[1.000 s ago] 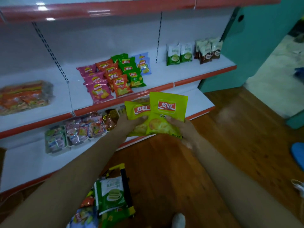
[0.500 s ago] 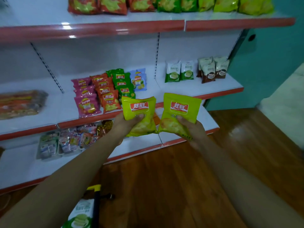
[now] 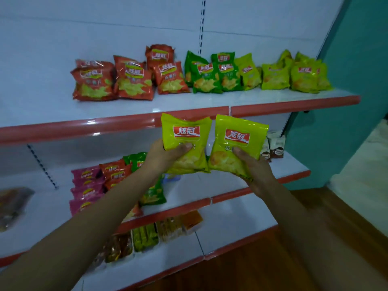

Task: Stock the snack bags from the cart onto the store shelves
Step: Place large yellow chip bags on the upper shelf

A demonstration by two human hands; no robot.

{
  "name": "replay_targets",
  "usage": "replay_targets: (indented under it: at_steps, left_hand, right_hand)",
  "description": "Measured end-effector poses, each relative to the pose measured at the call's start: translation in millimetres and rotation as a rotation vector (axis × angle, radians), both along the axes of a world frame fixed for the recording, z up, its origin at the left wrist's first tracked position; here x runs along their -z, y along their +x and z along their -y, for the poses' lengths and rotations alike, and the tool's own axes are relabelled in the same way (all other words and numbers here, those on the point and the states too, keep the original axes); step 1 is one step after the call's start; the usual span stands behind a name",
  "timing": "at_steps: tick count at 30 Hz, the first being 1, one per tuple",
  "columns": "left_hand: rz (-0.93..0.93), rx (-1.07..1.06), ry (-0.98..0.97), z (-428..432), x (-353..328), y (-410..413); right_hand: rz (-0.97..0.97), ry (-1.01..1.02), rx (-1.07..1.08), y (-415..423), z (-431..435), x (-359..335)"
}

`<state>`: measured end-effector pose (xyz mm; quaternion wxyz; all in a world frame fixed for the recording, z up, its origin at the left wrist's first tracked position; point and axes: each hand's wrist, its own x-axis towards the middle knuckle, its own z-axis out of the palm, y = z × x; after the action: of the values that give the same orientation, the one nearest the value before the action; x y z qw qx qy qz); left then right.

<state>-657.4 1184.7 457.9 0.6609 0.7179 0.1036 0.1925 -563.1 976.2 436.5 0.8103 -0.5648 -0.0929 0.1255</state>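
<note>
Both forearms reach up from the bottom edge of the frame, their elbows cut off, and they hide much of the pink, orange and green packets on the middle shelf (image 3: 231,181), while the lower shelf's packets are too dim to read. The left hand (image 3: 165,154) pinches one yellow-green snack bag (image 3: 185,141) by its lower half, thumb across the front. The right hand (image 3: 255,166) pinches a second yellow-green bag (image 3: 237,141) just beside it, both upright in front of the top shelf's red edge (image 3: 294,105), below rows of orange, green and yellow bags.
</note>
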Motion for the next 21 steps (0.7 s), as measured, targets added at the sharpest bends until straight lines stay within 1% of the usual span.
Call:
replay_targets:
  at_steps: [3, 6, 11, 15, 21]
  left_hand:
    - [0.058, -0.002, 0.028, -9, -23, 37]
    - [0.107, 0.008, 0.038, -14, -45, 67]
    - [0.221, 0.044, 0.039, -12, -80, 113]
    - [0.248, 0.029, 0.072, 3, -95, 148]
    - [0.259, -0.040, 0.072, 45, -108, 200]
  right_hand:
    - [0.042, 0.040, 0.035, 35, -9, -22]
    - [0.085, 0.038, 0.056, 64, -10, -47]
    - [0.176, 0.071, 0.035, 114, -2, -92]
    - [0.219, 0.050, 0.046, 154, 6, -111]
    - [0.297, 0.038, -0.012, 211, 33, -130]
